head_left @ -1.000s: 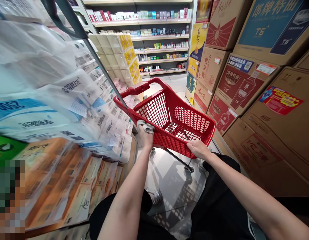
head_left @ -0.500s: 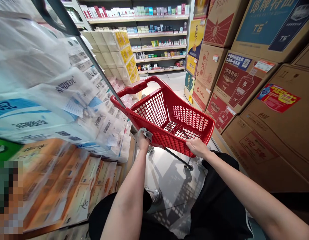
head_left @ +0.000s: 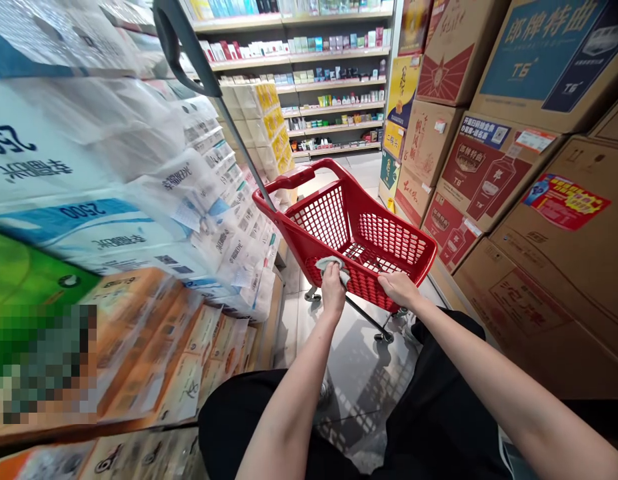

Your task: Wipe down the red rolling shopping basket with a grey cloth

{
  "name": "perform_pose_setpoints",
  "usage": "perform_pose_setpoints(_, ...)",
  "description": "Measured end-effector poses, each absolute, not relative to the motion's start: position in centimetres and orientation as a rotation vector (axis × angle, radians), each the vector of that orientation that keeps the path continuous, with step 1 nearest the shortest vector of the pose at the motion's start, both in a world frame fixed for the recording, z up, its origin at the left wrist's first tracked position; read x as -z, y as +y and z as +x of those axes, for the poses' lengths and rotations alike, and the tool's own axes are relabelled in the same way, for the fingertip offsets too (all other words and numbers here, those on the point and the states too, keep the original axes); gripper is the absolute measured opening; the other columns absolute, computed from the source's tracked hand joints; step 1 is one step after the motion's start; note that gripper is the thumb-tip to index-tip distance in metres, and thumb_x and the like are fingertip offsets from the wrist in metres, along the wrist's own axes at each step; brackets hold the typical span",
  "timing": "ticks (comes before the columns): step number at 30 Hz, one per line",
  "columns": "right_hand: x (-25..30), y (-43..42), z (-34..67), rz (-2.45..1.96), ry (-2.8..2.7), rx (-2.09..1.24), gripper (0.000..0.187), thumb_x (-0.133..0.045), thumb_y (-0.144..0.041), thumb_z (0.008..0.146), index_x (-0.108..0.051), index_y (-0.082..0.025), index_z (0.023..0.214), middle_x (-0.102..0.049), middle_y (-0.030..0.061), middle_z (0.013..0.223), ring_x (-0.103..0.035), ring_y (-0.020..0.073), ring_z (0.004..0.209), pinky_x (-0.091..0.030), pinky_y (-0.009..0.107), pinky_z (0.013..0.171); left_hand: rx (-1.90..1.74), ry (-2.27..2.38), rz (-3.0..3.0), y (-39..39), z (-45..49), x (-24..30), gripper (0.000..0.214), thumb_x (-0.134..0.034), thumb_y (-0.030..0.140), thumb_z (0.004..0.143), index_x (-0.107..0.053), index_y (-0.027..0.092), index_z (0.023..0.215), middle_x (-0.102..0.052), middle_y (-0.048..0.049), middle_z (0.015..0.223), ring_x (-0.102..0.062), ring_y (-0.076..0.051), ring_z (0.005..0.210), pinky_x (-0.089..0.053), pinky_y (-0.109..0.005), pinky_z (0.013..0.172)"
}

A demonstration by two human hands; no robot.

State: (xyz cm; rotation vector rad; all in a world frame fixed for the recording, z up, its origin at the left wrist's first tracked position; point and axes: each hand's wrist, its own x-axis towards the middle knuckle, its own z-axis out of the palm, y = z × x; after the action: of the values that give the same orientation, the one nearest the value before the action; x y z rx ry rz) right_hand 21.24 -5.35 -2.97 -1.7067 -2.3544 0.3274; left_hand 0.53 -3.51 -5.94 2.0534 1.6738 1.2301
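Note:
A red plastic shopping cart [head_left: 366, 283] with latticed sides stands on the floor in front of me. My left hand [head_left: 333, 290] is closed on a pale cloth [head_left: 329, 263], which it presses against the near outer side of the basket. Further right, the fingers of my right hand [head_left: 399, 290] are wrapped over the basket's near upper rim. From the cart's left end a long grey pole with a dark looped handle [head_left: 209, 83] slants up to the upper left. The basket holds no goods that I can see.
Packs of tissue paper [head_left: 163, 180] are stacked high on the left, above orange packs [head_left: 149, 340]. Cardboard cartons [head_left: 499, 167] form a wall on the right. Shelves with small goods [head_left: 339, 87] stand at the back. Grey tiled floor [head_left: 359, 420] lies beneath the cart.
My left hand with the cloth has moved right along the basket's side, from near its left end towards the middle. My right hand keeps its hold on the rim. The view has shifted slightly.

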Motion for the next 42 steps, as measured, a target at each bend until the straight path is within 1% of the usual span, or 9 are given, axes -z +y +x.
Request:
perform_pose_setpoints(7,2.9,-5.0,21.9,-1.741,-2.361,-0.274,0.046,-0.020,-0.032,0.097,-0.061,-0.020,0.081,-0.066,0.0048,0.079,-0.056,0.0161,0.074,-0.027,0.026,0.063,-1.243,1.628,2.095,-5.5,3.3,5.6,0.037,-0.035,0.012,0.087,-0.050,0.017,0.121,-0.050,-0.0128,0.126,-0.046,-0.022,0.121,-0.039,-0.038,0.102)
perform_pose_setpoints(10,2.8,-4.8,22.0,-1.718,-2.374,-0.271,0.046,-0.019,-0.033,0.097,-0.060,-0.020,0.082,-0.067,0.0043,0.083,-0.057,0.0158,0.077,-0.028,0.026,0.064,-1.244,1.528,2.246,-6.1,4.7,4.9,0.039,-0.034,0.015,0.090,-0.045,0.016,0.128,-0.048,-0.0135,0.131,-0.040,-0.021,0.128,-0.034,-0.038,0.108)
perform_pose_setpoints(13,2.7,-4.7,21.8,-1.696,-2.398,-0.273,0.045,-0.019,-0.032,0.098,-0.061,-0.020,0.085,-0.067,0.0044,0.087,-0.058,0.0157,0.079,-0.028,0.026,0.064,-1.071,1.358,2.523,-5.2,4.8,4.0,0.042,-0.034,0.016,0.091,-0.043,0.020,0.132,-0.046,-0.0105,0.136,-0.034,-0.019,0.133,-0.025,-0.039,0.113)
perform_pose_setpoints(16,2.7,-4.6,21.7,-1.714,-2.414,-0.288,0.045,-0.019,-0.031,0.098,-0.061,-0.020,0.085,-0.068,0.0049,0.088,-0.058,0.0161,0.078,-0.028,0.027,0.064,-0.844,1.228,2.726,-2.8,2.7,2.9,0.039,-0.039,0.014,0.089,-0.049,0.019,0.127,-0.052,-0.0110,0.131,-0.037,-0.019,0.132,-0.024,-0.042,0.114)
perform_pose_setpoints(19,2.9,-4.5,21.9,-1.712,-2.408,-0.332,0.048,-0.017,-0.033,0.098,-0.061,-0.020,0.083,-0.067,0.0040,0.084,-0.057,0.0157,0.077,-0.028,0.026,0.064,-0.788,1.378,2.735,-0.1,-1.3,1.3,0.039,-0.044,0.012,0.086,-0.052,0.017,0.123,-0.053,-0.0132,0.128,-0.039,-0.022,0.130,-0.023,-0.044,0.113)
perform_pose_setpoints(23,3.1,-4.1,22.2,-1.683,-2.404,-0.349,0.048,-0.017,-0.033,0.098,-0.061,-0.021,0.082,-0.066,0.0038,0.083,-0.057,0.0153,0.076,-0.029,0.025,0.064,-0.759,1.607,2.687,1.9,-4.7,-0.5,0.039,-0.039,0.011,0.086,-0.053,0.017,0.122,-0.053,-0.0138,0.126,-0.038,-0.024,0.130,-0.020,-0.045,0.113)
perform_pose_setpoints(27,3.0,-3.6,22.2,-1.705,-2.410,-0.322,0.049,-0.018,-0.033,0.097,-0.063,-0.019,0.084,-0.067,0.0062,0.088,-0.058,0.0167,0.080,-0.030,0.026,0.065,-0.758,1.569,2.740,0.4,-1.8,0.9,0.035,-0.040,0.013,0.086,-0.054,0.012,0.119,-0.053,-0.0158,0.123,-0.038,-0.026,0.128,-0.021,-0.045,0.112)
perform_pose_setpoints(34,3.1,-2.9,22.8,-1.718,-2.386,-0.343,0.048,-0.019,-0.035,0.098,-0.065,-0.023,0.103,-0.067,0.0052,0.104,-0.059,0.0179,0.092,-0.033,0.025,0.069,-0.694,1.281,2.896,-2.3,3.3,2.7,0.036,-0.037,0.018,0.091,-0.049,0.017,0.124,-0.055,-0.0110,0.118,-0.045,-0.021,0.118,-0.025,-0.040,0.110)
perform_pose_setpoints(42,3.1,-2.3,23.6,-1.679,-2.474,-0.315,0.051,-0.017,-0.036,0.097,-0.063,-0.021,0.081,-0.068,0.0035,0.087,-0.059,0.0162,0.080,-0.030,0.024,0.061,-0.626,1.548,2.832,0.3,-4.3,-0.8,0.034,-0.039,0.014,0.088,-0.052,0.020,0.118,-0.055,-0.0098,0.113,-0.046,-0.021,0.114,-0.025,-0.041,0.108)
